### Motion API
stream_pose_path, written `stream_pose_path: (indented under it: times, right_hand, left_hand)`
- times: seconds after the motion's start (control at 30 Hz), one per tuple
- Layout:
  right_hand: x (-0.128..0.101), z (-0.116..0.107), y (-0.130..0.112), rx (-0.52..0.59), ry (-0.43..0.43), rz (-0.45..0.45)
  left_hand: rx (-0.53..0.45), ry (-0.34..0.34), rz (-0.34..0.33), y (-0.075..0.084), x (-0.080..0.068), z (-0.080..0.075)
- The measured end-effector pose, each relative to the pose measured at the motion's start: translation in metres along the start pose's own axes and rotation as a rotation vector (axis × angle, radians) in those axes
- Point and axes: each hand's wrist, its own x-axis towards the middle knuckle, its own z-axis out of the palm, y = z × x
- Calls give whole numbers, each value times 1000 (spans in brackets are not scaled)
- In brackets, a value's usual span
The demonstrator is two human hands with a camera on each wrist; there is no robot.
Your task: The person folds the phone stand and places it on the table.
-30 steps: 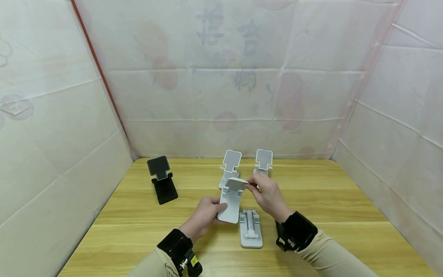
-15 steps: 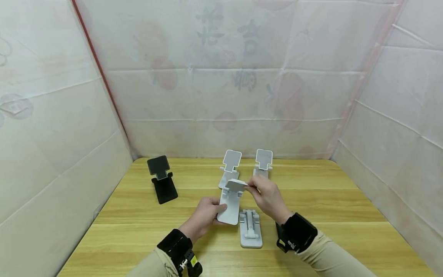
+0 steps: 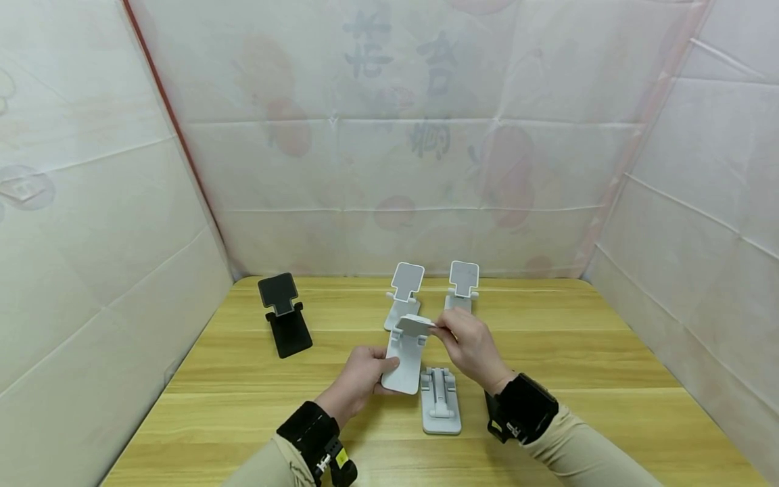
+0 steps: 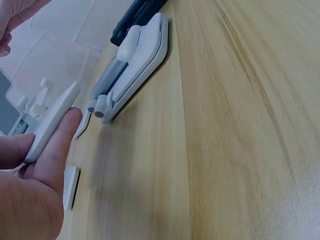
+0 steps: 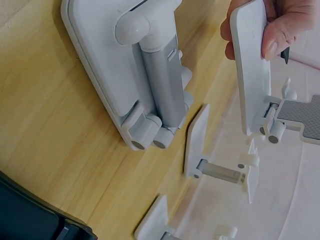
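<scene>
A white folding phone stand (image 3: 402, 370) is held up over the table between both hands. My left hand (image 3: 360, 375) grips its base plate, thumb on the face and fingers behind, as the left wrist view also shows. With thumb and fingertips, my right hand (image 3: 471, 341) pinches the right edge of the grey-padded top plate (image 3: 416, 326). That plate is tilted out from the base at the hinge. Just below the hands lies a folded white phone stand (image 3: 441, 402), its arm facing up; the right wrist view shows its grey hinge tube (image 5: 162, 82) closely.
Two unfolded white phone stands (image 3: 406, 284) (image 3: 464, 281) stand at the back of the wooden table (image 3: 578, 352). An unfolded black phone stand (image 3: 292, 335) stands at the left. A dark folded stand (image 5: 35, 215) lies beneath the right wrist. Pale sheet walls (image 3: 389, 169) enclose the table.
</scene>
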Motion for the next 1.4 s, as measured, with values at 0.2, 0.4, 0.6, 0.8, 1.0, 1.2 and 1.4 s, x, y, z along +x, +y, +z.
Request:
stream_pose_path:
  times: [0.2, 0.4, 0.6, 0.8, 1.0, 1.2, 1.4]
  right_hand:
    - [0, -1, -1, 4, 2, -20]
    - [1, -1, -2, 4, 4, -39]
    - [0, 0, -5, 3, -9, -51]
    - [-1, 2, -7, -1, -30, -74]
    - [-4, 3, -9, 4, -65, -79]
    - [-7, 4, -9, 3, -85, -97]
    - [-10, 5, -10, -4, -100, -118]
  left_hand:
    - [5, 11, -4, 1, -1, 1]
    - [7, 22, -10, 1, -1, 1]
    - [6, 25, -11, 1, -2, 1]
    - [-8, 17, -17, 2, -3, 0]
    - [-23, 11, -19, 3, -3, -1]
    - [-26, 4, -14, 2, -4, -2]
    - [-26, 6, -9, 2, -3, -3]
